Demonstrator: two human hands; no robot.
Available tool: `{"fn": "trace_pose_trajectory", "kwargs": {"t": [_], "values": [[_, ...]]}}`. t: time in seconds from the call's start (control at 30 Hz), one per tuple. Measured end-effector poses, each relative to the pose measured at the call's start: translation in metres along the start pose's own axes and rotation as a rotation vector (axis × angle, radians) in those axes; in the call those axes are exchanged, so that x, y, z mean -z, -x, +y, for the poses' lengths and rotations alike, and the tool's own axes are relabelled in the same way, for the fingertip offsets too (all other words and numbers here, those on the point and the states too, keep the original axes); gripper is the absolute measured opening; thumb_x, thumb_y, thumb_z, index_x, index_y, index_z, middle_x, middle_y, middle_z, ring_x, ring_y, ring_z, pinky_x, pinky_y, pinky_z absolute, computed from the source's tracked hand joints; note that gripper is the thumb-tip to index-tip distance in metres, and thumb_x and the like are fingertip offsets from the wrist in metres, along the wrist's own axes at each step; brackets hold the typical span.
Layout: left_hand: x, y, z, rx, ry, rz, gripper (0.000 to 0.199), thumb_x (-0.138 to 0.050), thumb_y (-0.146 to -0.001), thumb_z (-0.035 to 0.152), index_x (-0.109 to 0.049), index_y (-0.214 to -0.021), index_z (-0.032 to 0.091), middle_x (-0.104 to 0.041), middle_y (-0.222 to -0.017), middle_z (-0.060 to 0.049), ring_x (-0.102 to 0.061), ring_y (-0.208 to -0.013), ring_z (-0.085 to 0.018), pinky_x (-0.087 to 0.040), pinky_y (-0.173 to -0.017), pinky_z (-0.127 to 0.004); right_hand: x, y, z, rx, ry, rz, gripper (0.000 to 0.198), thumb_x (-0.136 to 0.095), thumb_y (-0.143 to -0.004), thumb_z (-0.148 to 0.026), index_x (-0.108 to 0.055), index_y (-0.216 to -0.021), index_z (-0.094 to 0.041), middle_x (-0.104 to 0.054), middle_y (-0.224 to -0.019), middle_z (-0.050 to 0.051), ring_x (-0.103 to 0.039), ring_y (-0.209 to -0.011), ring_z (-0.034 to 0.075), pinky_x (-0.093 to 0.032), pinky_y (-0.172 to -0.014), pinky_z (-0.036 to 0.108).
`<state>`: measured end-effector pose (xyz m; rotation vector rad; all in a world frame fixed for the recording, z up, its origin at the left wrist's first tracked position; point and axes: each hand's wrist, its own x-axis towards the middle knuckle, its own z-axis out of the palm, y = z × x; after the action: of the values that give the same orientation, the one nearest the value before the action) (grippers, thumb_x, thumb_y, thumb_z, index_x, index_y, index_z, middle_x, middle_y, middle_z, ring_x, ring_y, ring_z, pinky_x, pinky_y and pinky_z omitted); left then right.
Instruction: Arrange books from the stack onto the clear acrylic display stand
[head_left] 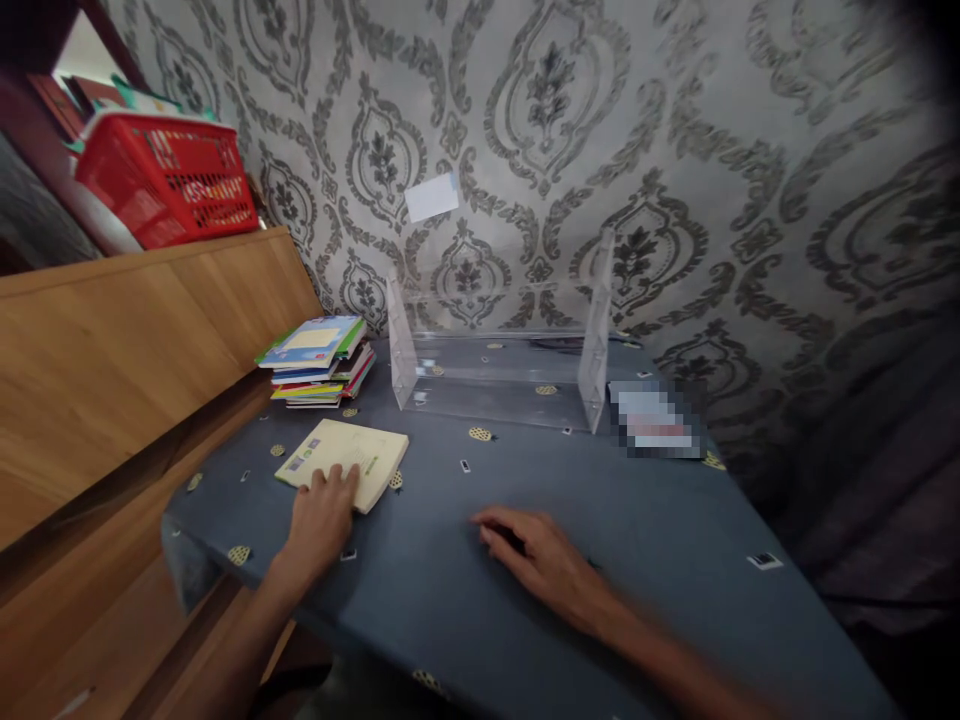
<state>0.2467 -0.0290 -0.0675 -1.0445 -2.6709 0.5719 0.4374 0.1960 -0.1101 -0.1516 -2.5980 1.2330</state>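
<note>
On the blue tablecloth (420,580), your left hand (322,512) lies on the cream book (349,447), whether gripping I cannot tell; your right hand (547,558) curls loosely. Beyond, the clear rack (495,398) stands between the book stack (321,362) and a pixelated item (656,418).

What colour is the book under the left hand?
The book is pale yellow, in the head view.

Dim, soft light; far right near black. Edges stretched, right forearm (660,645) blurred, rack (597,350) glinting, item (655,419) beside it pixelated.
</note>
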Motion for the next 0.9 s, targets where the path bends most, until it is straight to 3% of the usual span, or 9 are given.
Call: {"fn": "trace_pose_trajectory", "kwargs": {"t": [0.1,0.17,0.2,0.27,0.3,0.47,0.57,0.7,0.9], "values": [[-0.015,-0.011,-0.03,-0.095,0.196,-0.079,0.057,-0.05,-0.085,0.012,-0.051,-0.142,0.02,-0.059,-0.131,-0.017,-0.057,-0.118,-0.035,-0.049,-0.093,-0.049,0.0,-0.002,-0.002,-0.006,-0.002,0.007,0.034,-0.042,-0.096,-0.038,-0.07,-0.107,-0.022,-0.076,-0.095,0.007,-0.069,-0.088,0.023,-0.052,-0.086,0.038],[-0.029,-0.03,-0.061,-0.211,0.601,-0.178,0.055,-0.066,-0.078,0.023,-0.059,-0.133,0.028,-0.061,-0.132,-0.009,-0.054,-0.125,-0.031,-0.045,-0.104,-0.044,-0.001,-0.003,-0.001,-0.021,-0.002,0.002,0.036,-0.042,-0.096,-0.04,-0.071,-0.106,-0.022,-0.075,-0.093,0.008,-0.069,-0.085,0.023,-0.053,-0.083,0.037],[-0.036,-0.042,-0.077,-0.147,0.907,-0.208,0.045,-0.072,-0.075,0.024,-0.067,-0.12,0.028,-0.065,-0.127,-0.006,-0.055,-0.126,-0.028,-0.043,-0.107,-0.039,-0.002,-0.004,-0.001,-0.033,0.001,0.0,0.037,-0.041,-0.096,-0.041,-0.071,-0.106,-0.022,-0.075,-0.092,0.008,-0.069,-0.084,0.023,-0.053,-0.081,0.036],[-0.05,-0.074,-0.105,0.369,1.611,-0.093,0.027,-0.082,-0.064,0.014,-0.072,-0.088,0.021,-0.072,-0.106,-0.008,-0.059,-0.119,-0.029,-0.047,-0.102,-0.032,-0.004,-0.007,0.0,-0.06,0.013,0.017,0.039,-0.042,-0.094,-0.045,-0.072,-0.106,-0.022,-0.075,-0.09,0.008,-0.069,-0.081,0.023,-0.053,-0.079,0.036],[-0.056,-0.091,-0.115,0.488,1.706,-0.023,0.024,-0.082,-0.067,0.016,-0.07,-0.087,0.021,-0.072,-0.101,-0.007,-0.06,-0.118,-0.028,-0.05,-0.096,-0.03,-0.005,-0.009,0.0,-0.073,0.017,0.027,0.04,-0.042,-0.094,-0.046,-0.072,-0.105,-0.022,-0.074,-0.088,0.008,-0.069,-0.079,0.023,-0.053,-0.077,0.036],[-0.082,-0.165,-0.133,0.801,2.012,0.116,0.029,-0.064,-0.093,0.032,-0.062,-0.116,0.015,-0.065,-0.114,-0.009,-0.066,-0.098,-0.02,-0.057,-0.082,-0.037,-0.006,-0.016,-0.002,-0.114,-0.038,0.041,0.041,-0.043,-0.093,-0.048,-0.072,-0.101,-0.021,-0.071,-0.076,0.006,-0.067,-0.068,0.021,-0.052,-0.067,0.032],[-0.094,-0.188,-0.134,0.886,2.211,0.137,0.029,-0.061,-0.095,0.03,-0.059,-0.12,0.015,-0.066,-0.112,-0.01,-0.068,-0.095,-0.021,-0.06,-0.081,-0.039,-0.005,-0.019,-0.005,-0.163,-0.092,0.064,0.045,-0.044,-0.091,-0.053,-0.071,-0.1,-0.019,-0.069,-0.073,0.006,-0.064,-0.063,0.02,-0.052,-0.062,0.031],[-0.103,-0.199,-0.137,0.88,2.407,0.163,0.022,-0.06,-0.091,0.017,-0.06,-0.112,0.018,-0.069,-0.103,-0.011,-0.071,-0.101,-0.026,-0.058,-0.09,-0.047,-0.005,-0.021,-0.007,-0.208,-0.124,0.075,0.049,-0.045,-0.089,-0.06,-0.072,-0.098,-0.02,-0.068,-0.071,0.006,-0.064,-0.063,0.019,-0.051,-0.06,0.031],[-0.1,-0.206,-0.131,0.76,2.519,0.272,0.033,-0.049,-0.086,0.011,-0.06,-0.117,0.018,-0.07,-0.115,-0.014,-0.065,-0.118,-0.03,-0.049,-0.102,-0.057,-0.004,-0.02,-0.004,-0.247,-0.141,0.056,0.045,-0.047,-0.09,-0.054,-0.073,-0.102,-0.02,-0.07,-0.075,0.005,-0.064,-0.065,0.019,-0.052,-0.062,0.031]]}}
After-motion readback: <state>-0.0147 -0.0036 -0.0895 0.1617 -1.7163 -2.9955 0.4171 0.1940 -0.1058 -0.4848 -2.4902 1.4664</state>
